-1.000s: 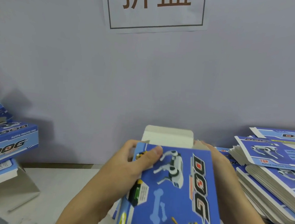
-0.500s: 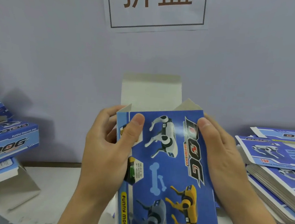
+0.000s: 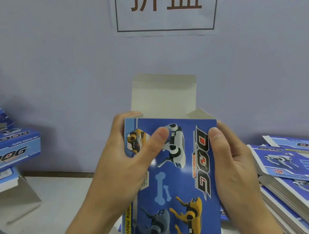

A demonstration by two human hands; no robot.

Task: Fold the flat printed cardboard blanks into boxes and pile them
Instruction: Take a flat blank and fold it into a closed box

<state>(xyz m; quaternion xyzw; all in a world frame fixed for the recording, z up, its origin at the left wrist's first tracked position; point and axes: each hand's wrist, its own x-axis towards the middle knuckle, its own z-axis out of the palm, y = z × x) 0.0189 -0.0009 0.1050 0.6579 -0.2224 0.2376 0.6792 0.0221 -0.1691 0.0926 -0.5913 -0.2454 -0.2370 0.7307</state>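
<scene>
I hold a blue printed "DOG" box (image 3: 179, 184) upright in front of me, opened into a tube. Its white top flap (image 3: 164, 95) stands up and a small side flap (image 3: 198, 114) pokes out at the right. My left hand (image 3: 125, 162) grips the box's left edge with the thumb on the front face. My right hand (image 3: 237, 167) holds the right edge, thumb on the "DOG" lettering. A stack of flat blanks (image 3: 291, 183) lies at the right. Folded boxes (image 3: 7, 150) are piled at the left.
A lilac wall (image 3: 79, 73) stands close behind, with a paper sign (image 3: 165, 9) bearing Chinese characters. The white tabletop (image 3: 64, 202) shows between the pile at the left and my arms. A loose white flap (image 3: 10, 199) hangs from the left pile.
I have raised the box from low in front of me to upright. Its top flap has swung up, and my right hand has come round onto the front right edge.
</scene>
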